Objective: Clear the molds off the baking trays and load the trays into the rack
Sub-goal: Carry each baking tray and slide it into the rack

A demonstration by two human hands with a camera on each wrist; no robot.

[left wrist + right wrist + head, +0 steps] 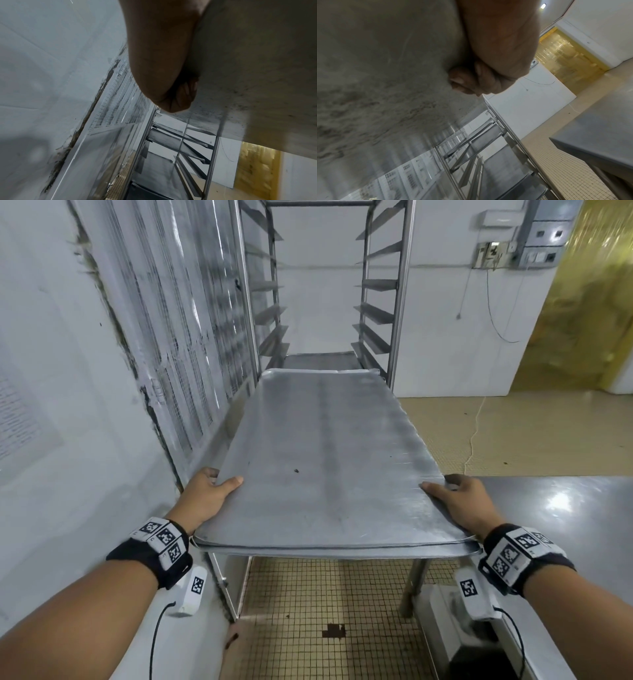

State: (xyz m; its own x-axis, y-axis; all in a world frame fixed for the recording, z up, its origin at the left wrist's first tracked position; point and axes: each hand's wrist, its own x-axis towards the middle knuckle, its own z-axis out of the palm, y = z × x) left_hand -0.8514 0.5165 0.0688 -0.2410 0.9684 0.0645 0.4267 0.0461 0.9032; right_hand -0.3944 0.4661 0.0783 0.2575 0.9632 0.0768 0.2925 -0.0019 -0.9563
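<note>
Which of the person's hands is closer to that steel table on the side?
The right hand. It grips the tray's right edge just beside the steel table, while the left hand grips the tray's opposite edge, nearer the wall.

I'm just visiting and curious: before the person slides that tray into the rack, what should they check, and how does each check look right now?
1. Tray top free of molds: ok. The tray carries only a small dark speck.
2. Grip on both sides: ok. The left hand and right hand each hold a near corner, thumbs on top.
3. Tray aimed at the rack: ok. Its far end points into the rack opening.
4. Free runners: ok. Upper runners on both sides are bare; a tray already sits lower down.
5. Far corners seated on a matching pair of runners: cannot tell.
6. One tray or a stack: cannot tell. The near edge shows a double line.
</note>
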